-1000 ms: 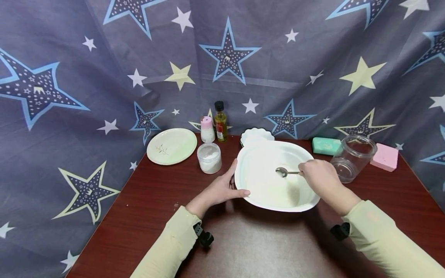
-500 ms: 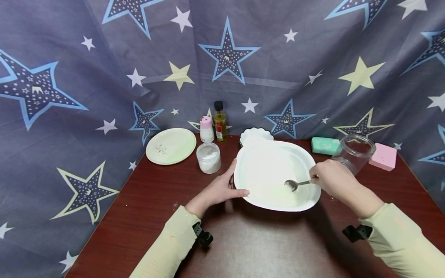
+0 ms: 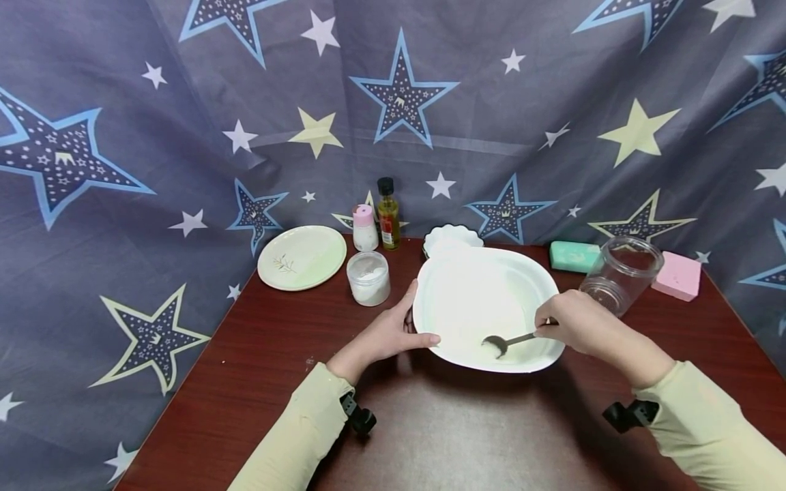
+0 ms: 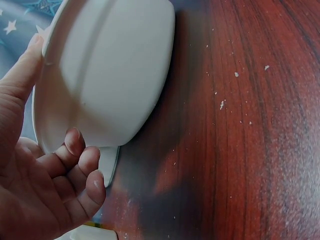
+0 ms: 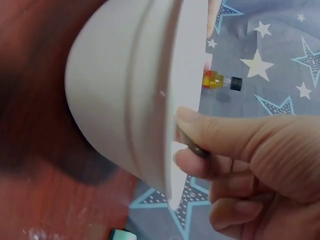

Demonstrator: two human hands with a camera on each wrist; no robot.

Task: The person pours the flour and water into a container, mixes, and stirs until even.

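Note:
A large white bowl (image 3: pixel 473 269) stands on the dark red table (image 3: pixel 430 436). My left hand (image 3: pixel 393 332) grips its left rim, thumb over the edge; the left wrist view shows the thumb on the bowl's rim (image 4: pixel 47 55) with the fingers (image 4: pixel 82 170) curled beneath it. My right hand (image 3: pixel 574 320) pinches the handle of a metal spoon (image 3: pixel 500 341), whose head lies inside the bowl near its front wall. In the right wrist view the thumb and fingers (image 5: pixel 220 135) hold the spoon handle (image 5: pixel 196 148) just over the bowl's rim (image 5: pixel 185 75).
Behind the bowl are a small white scalloped dish (image 3: pixel 453 239), an oil bottle (image 3: pixel 389 215), a pink-capped shaker (image 3: pixel 366 229), a jar of white powder (image 3: pixel 368 278) and a pale green plate (image 3: pixel 302 257). An empty clear jar (image 3: pixel 620 274), green block (image 3: pixel 575 256) and pink block (image 3: pixel 678 276) sit right.
The right hand has swept the spoon from the bowl's middle toward its front wall, the spoon head moving down and slightly left. The left hand has kept its hold on the rim.

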